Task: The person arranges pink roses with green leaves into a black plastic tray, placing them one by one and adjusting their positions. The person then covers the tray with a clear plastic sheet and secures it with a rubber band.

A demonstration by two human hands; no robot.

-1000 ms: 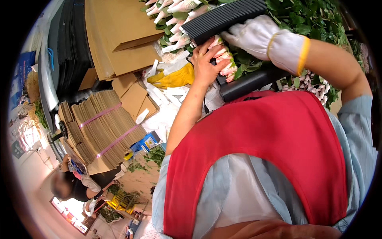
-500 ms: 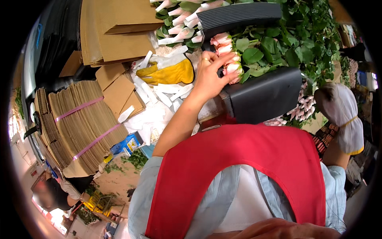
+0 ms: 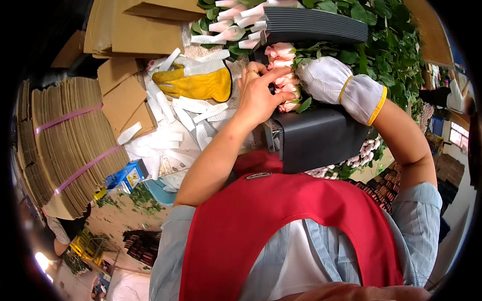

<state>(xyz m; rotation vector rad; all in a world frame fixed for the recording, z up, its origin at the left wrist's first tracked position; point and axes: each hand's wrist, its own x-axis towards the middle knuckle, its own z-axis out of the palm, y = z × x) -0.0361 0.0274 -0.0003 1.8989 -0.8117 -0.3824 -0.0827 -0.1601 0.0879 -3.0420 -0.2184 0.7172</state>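
Note:
Pink roses [image 3: 280, 51] lie in a row with their heads to the left, between a ridged dark upper holder [image 3: 316, 24] and a smooth dark grey lower one [image 3: 321, 138]. My bare left hand [image 3: 258, 93] rests against the blooms, index finger and thumb spread across them, not closed round any. My right hand [image 3: 329, 80], in a white glove with yellow trim, is at the stems and leaves just right of the heads. Its fingertips are hidden under the glove's back. A yellow and white work glove [image 3: 193, 83] lies on the table left of my left hand.
White sleeve nets [image 3: 183, 118] are scattered on the table at left. Beyond stand cardboard sheets [image 3: 145, 27] and a strapped cardboard stack [image 3: 70, 135]. A blue box [image 3: 125, 175] sits at the table's edge. Netted roses [image 3: 231, 32] lie at the back; green foliage [image 3: 391, 65] spreads right.
My gloved right hand has come in from the far right to the rose stems. My left hand stays on the blooms, its fingers slightly shifted. The whole view has turned a little.

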